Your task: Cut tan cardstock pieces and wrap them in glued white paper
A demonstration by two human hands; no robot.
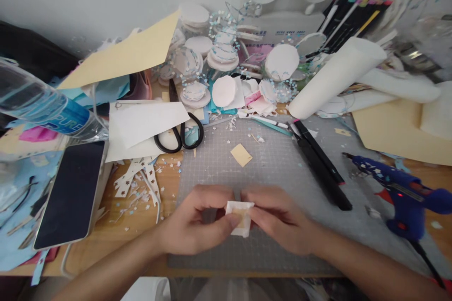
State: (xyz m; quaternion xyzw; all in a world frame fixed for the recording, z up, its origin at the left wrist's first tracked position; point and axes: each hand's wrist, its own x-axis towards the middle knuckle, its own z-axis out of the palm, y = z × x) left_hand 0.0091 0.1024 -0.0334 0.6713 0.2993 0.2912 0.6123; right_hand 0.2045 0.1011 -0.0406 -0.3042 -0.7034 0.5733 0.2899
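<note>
Between my two hands is a small white square piece with a tan middle (241, 229), held above the front of the grey cutting mat (212, 174). My left hand (203, 223) pinches it from the left, the thumb lying over its face. From the other side my right hand (278, 218) grips its right edge with thumb and fingers; some of those fingers are hidden behind it and a little blurred. Farther back on the mat lies a small cream card piece (241, 155).
Black scissors (180, 134) lie at the mat's back left, beside white paper (144, 122). A phone (70, 193) and water bottle (52, 103) are left. A black cutter (323, 169) and blue glue gun (402, 197) lie right. White discs (224, 90) and paper rolls (335, 77) crowd the back.
</note>
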